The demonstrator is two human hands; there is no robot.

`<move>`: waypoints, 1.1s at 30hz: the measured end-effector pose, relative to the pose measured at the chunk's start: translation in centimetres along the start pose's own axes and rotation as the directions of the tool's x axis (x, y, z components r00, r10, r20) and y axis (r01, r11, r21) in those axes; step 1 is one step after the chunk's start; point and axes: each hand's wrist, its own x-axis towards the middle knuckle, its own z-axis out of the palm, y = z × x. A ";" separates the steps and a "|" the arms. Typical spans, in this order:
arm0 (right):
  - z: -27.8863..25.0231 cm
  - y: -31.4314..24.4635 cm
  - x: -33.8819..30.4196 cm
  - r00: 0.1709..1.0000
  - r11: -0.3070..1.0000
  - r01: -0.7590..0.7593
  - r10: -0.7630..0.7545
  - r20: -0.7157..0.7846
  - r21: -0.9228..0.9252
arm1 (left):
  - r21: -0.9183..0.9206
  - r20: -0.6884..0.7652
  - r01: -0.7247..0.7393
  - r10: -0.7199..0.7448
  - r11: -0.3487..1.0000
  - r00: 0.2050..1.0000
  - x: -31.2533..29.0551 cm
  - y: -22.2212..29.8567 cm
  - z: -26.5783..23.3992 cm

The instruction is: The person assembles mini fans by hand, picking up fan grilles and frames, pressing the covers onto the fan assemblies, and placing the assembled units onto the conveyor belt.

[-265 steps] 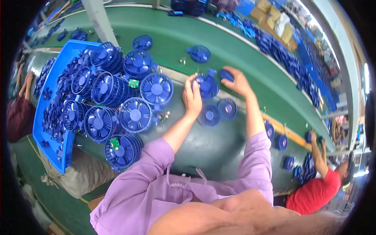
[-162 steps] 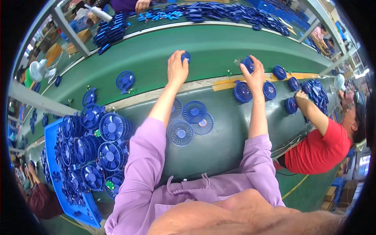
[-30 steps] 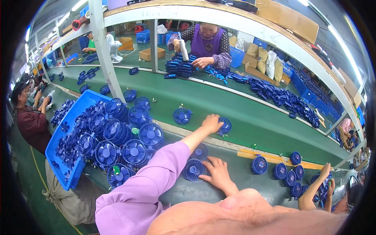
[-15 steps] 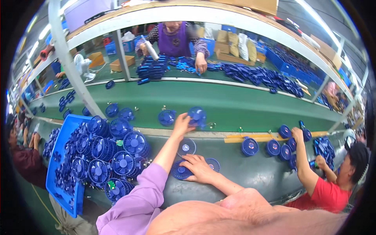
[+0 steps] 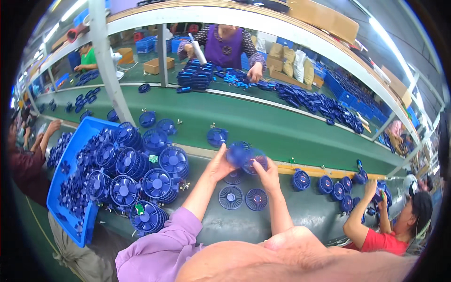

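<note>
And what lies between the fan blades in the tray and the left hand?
In the head view, stacks of blue fan housings, then a strip of dark bench.

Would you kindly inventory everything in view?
Tub: one, blue, left
Small fan blades: many, dark blue, in the tub
Fan housings: several stacks, blue, at the tub's right
Loose grilles: three, blue, workbench centre
Workbench: one, dark green, nearest
Belt: one, green, beyond the workbench
Fan heads: several, blue, belt and workbench right
Long parts: heap, blue, beyond the belt
Sacks: several, pale, background
Co-workers: at least four, mixed clothing colours, around
Left hand: one, bare, at a blurred fan part
Right hand: one, bare, holding a round blue part
</note>
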 end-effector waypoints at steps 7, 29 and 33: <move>3.7 -1.4 1.8 0.976 0.979 0.190 -0.197 -0.090 -0.080 | 0.121 -0.035 -0.010 0.014 0.993 0.999 -0.5 0.0 -1.1; 6.5 0.8 1.6 0.981 0.989 0.144 -0.145 0.128 0.020 | 0.859 0.089 -0.428 0.740 0.282 0.666 -0.4 -3.5 2.1; 5.6 -0.6 1.6 0.981 0.992 0.123 -0.119 0.151 -0.014 | 0.647 -0.094 -0.444 0.643 0.620 0.760 0.2 -3.9 1.2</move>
